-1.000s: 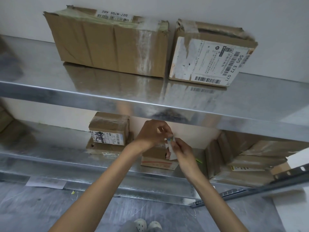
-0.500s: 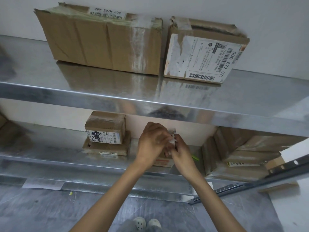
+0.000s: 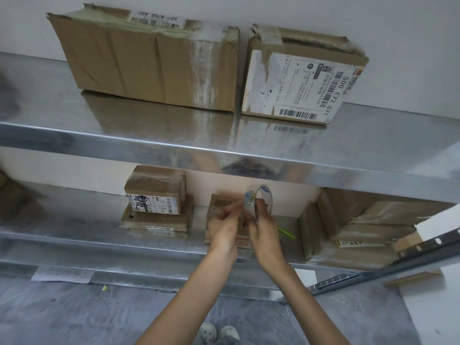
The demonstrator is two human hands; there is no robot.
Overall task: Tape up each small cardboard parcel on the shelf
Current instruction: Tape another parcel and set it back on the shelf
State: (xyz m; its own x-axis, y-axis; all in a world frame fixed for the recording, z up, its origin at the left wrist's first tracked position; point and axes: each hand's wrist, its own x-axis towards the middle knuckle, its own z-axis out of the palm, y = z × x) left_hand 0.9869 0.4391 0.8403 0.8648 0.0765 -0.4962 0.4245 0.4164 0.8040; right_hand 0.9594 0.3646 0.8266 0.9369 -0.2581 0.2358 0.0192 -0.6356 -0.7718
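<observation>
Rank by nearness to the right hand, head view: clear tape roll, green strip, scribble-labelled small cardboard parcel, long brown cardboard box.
1. Clear tape roll: gripped in the right hand.
2. Green strip: lower shelf, just right.
3. Scribble-labelled small cardboard parcel: lower shelf, left.
4. Long brown cardboard box: upper shelf, left.

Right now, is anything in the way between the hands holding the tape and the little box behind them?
Nothing visible does. The right hand grips the tape roll, the left hand pinches at its loose end, both in front of the small parcel on the lower shelf. A green strip lies off to the right.
</observation>
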